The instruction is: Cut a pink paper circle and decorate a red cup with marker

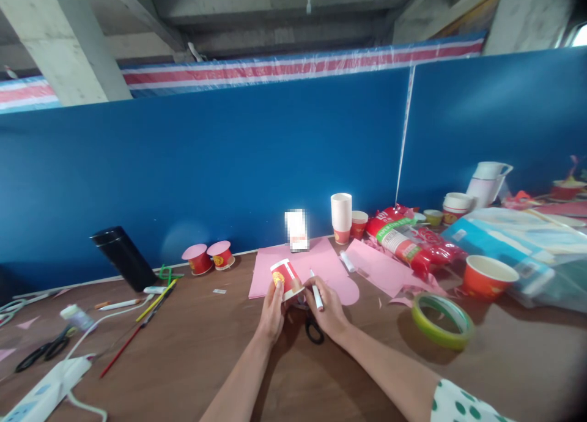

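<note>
My left hand (274,312) is closed around a red and white paper cup (287,276), which is tilted on its side above the table. In my right hand (329,309) is a white marker (317,296), its tip pointing up and away from me, close to the cup's rim. Beneath both hands lies a pair of black-handled scissors (314,330), partly hidden by them. Sheets of pink paper (266,272) spread out behind the cup, with a white marker cap or short tube (347,261) on their right side.
Two small cups with pink discs (200,260) stand by the blue partition. A black tumbler (123,260), pens and a power strip (55,388) are at left. To the right are stacked cups (342,217), a red cup packet (398,235), green tape (443,321) and an orange cup (488,278).
</note>
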Motion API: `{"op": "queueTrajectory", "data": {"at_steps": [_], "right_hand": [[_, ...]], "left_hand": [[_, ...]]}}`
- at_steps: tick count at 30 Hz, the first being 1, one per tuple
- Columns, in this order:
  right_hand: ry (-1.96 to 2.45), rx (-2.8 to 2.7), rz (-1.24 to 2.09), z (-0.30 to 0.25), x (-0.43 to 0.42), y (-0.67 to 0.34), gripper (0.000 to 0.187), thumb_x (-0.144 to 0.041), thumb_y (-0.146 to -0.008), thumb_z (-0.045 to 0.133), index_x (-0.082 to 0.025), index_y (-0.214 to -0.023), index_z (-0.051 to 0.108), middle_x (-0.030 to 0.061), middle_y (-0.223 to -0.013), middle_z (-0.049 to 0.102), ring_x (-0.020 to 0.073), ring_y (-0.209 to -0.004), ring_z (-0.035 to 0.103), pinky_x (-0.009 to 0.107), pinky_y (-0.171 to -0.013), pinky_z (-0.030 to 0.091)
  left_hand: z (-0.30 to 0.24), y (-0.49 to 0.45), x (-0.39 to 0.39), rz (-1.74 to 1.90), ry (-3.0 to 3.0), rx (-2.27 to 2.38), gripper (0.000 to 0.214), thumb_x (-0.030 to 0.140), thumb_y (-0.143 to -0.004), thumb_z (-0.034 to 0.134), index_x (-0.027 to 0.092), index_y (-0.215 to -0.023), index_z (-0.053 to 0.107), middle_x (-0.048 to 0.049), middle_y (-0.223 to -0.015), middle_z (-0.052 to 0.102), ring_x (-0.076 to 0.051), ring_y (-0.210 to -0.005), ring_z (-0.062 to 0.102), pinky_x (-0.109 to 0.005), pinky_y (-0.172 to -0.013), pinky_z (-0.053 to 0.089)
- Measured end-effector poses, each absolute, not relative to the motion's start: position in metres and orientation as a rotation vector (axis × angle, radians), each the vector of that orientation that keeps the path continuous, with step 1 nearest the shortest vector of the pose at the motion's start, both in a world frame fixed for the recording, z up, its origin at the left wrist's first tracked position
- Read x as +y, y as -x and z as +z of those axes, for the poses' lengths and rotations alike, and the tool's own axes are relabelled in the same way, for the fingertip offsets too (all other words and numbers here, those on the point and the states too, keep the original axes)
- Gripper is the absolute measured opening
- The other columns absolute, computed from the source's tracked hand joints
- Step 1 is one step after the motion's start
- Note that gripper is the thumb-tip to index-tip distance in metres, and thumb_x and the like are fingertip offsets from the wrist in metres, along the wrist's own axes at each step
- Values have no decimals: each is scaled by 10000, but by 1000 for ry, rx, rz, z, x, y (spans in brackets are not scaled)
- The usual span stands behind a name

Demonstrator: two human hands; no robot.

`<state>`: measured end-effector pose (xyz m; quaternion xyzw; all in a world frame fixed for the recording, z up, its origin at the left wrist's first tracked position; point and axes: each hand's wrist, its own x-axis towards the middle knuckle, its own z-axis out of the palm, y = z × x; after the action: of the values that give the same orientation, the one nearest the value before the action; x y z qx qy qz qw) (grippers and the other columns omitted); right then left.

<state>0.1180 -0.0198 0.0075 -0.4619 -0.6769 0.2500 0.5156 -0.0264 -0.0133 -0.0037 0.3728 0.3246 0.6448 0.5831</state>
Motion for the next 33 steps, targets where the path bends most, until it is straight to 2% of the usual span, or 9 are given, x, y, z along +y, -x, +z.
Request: {"op": "queueTrajectory", "data": {"at_steps": [8, 14, 19, 27, 33], "right_hand": [[1113, -1633, 612, 9, -21, -119, 126, -299, -888, 490, -216, -870, 583, 27, -718, 672, 202, -651, 652, 274, -607, 488], [1092, -1635, 597, 7, -20, -119, 113, -271, -880, 489, -210, -872, 584, 35, -739, 680, 204, -672, 661, 274, -619, 489], [1083, -1645, 575, 7, -20, -118, 116, -267, -876, 485, -204, -864, 582, 44, -761, 685, 205, -680, 660, 276, -622, 483], [1088, -1660, 562, 8, -20, -119, 102, -256, -873, 485, -207, -869, 575, 42, -771, 686, 206, -694, 664, 278, -636, 481], [1083, -1664, 556, 6, -20, -118, 93, -260, -869, 502, -209, -859, 578, 32, -750, 673, 195, -662, 649, 264, -609, 469]], "left_hand": [[-5, 27, -11, 1515, -888, 744, 370, 479, -814, 664, 189, -1042, 645, -82, -943, 718, -250, -832, 684, -371, -785, 544], [-5, 27, -12, 1501, -888, 716, 398, 484, -825, 650, 179, -1081, 634, -101, -1014, 712, -253, -877, 686, -381, -813, 535], [-7, 28, -11, 1530, -893, 734, 370, 474, -806, 673, 192, -1044, 647, -71, -940, 719, -234, -818, 682, -354, -780, 548], [-7, 27, -10, 1527, -883, 727, 404, 483, -800, 677, 186, -1071, 637, -73, -933, 724, -235, -810, 684, -348, -750, 554], [-5, 28, -11, 1522, -903, 716, 394, 488, -815, 649, 154, -1024, 647, -90, -966, 727, -249, -894, 686, -373, -832, 526]]}}
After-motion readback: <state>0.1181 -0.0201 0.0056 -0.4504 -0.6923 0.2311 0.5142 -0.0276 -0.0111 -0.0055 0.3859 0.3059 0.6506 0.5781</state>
